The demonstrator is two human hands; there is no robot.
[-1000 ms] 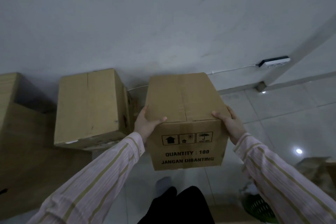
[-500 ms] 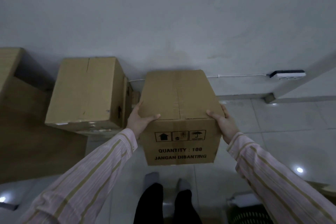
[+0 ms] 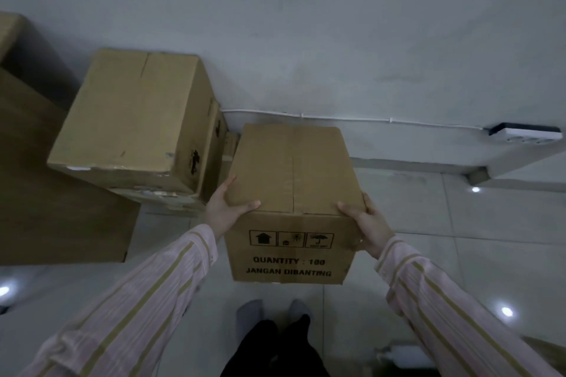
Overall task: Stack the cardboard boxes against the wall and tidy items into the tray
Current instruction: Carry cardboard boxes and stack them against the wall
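Note:
A printed cardboard box (image 3: 291, 168) marked "QUANTITY : 100" is held upright in front of me, close to the wall. My left hand (image 3: 225, 208) grips its near left top corner, thumb on the lid. At the near right top corner, my right hand (image 3: 366, 220) grips the same way. Just left of it a stack of cardboard boxes (image 3: 131, 113) stands against the wall. No tray shows in this view.
A large brown box (image 3: 46, 193) fills the far left. A white cable runs along the wall to a power strip (image 3: 526, 133) at the right. Pale floor tiles (image 3: 490, 239) spread to the right, with a small white object (image 3: 401, 356) near my feet.
The box in my hands has gone lower and nearer the wall, beside the stacked boxes. My view has tilted down, so my feet now show.

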